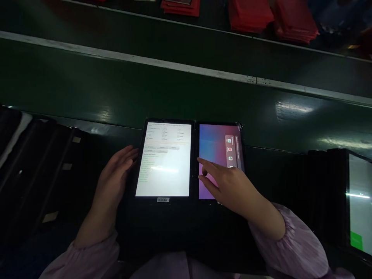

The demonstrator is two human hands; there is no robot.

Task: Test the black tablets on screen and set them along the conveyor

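Note:
Two black-framed tablets lie side by side in front of me. The left tablet (167, 174) is lit with a white screen of checkboxes, grey buttons and green text lines; a small label is stuck on its lower frame. The right tablet (212, 141) glows blue to purple, with a panel of app icons turned sideways. My left hand (117, 166) rests beside the left tablet's left edge, fingers extended and holding nothing. Over the right tablet hovers or touches my right hand (225, 178), index finger stretched toward its left edge and thumb apart; contact cannot be told.
Dark flat devices stand in a row (55, 170) at the left. At the right is another stack with a lit tablet (360, 193) showing a green patch. Red pouches (250, 15) lie in piles across the green bench (174, 93), beyond a pale rail (186, 66).

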